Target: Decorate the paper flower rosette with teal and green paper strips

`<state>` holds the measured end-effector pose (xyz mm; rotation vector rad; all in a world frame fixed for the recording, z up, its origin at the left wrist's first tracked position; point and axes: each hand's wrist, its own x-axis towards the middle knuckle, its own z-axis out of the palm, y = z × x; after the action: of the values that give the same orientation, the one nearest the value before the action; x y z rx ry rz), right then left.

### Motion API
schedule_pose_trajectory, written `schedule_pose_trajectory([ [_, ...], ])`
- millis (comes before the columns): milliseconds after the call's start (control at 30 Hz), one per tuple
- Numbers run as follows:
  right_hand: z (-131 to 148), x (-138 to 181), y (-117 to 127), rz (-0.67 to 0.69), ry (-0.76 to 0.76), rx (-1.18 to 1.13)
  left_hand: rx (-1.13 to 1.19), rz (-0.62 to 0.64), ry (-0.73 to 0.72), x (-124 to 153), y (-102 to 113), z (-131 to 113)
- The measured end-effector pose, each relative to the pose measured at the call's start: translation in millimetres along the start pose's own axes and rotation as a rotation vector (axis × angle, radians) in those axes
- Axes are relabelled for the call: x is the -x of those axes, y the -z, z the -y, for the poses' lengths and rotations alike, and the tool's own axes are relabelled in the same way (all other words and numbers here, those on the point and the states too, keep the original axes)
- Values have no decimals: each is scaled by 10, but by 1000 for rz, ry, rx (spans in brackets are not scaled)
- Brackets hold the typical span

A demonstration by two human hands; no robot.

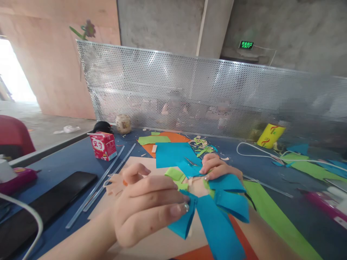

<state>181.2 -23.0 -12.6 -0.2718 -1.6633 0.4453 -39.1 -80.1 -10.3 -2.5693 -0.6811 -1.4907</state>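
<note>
One blue-and-green paper assembly (219,225) is above the table (73,159), the left hand (149,206) pinching one blue loop (183,224), the right hand (219,169) gripping the assembly's far side; leftward lie two clear sticks (77,213), one red carton (103,146), one black phone (46,206)

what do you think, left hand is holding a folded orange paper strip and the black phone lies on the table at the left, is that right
Not quite: in the head view, the folded paper strip held by the left hand is blue, not orange. The black phone does lie on the table at the left.
</note>
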Motion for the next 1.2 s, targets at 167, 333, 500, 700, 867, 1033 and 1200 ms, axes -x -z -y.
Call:
schedule_pose_trajectory([
  [167, -5, 5, -28, -1, -207, -28, 57, -97, 0, -199, -109, 158],
  [333, -136, 48, -63, -153, -776, 185, 312, -153, 504, -316, -345, 362],
  [500, -251, 68, -29, -160, -845, 184, 637, -160, 827, -327, -360, 541],
  [700, -182, 26, -40, -132, -921, 243, 613, -152, 941, -335, -368, 638],
  [867, -175, 21, -37, -124, -938, 196, 579, -146, 1021, -359, -368, 641],
  [1033, -199, 21, -31, -112, -942, 181, 635, -178, 1030, -341, -402, 685],
  [1200, -243, 48, -24, -117, -947, 196, 858, -228, 1092, -306, -441, 750],
])
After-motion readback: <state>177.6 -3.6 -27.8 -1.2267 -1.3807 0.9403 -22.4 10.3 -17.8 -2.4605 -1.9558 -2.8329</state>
